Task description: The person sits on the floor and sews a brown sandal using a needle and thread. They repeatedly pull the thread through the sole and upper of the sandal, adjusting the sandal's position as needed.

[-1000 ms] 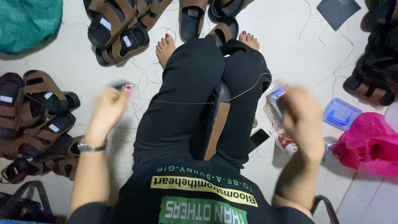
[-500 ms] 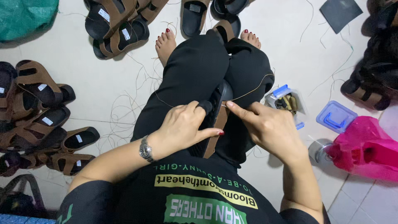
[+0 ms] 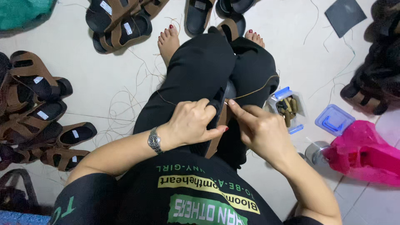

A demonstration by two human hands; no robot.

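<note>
Pale tiled floor (image 3: pixel 100 79), strewn with loose thread; brown sandals (image 3: pixel 37 112) heaped at left; left hand (image 3: pixel 193 123) clamped round sandal (image 3: pixel 217 125) on lap; right hand (image 3: pixel 260 129) pinching brown thread (image 3: pixel 258 88).

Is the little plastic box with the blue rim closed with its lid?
No, the small box stands open beside the leg, and a separate blue lid lies on the floor.

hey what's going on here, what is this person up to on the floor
A person sits on the floor with a black and brown sandal between the knees. The left hand grips it, and the right hand pinches at its edge, where a tan thread runs off. More sandals lie around.
</note>
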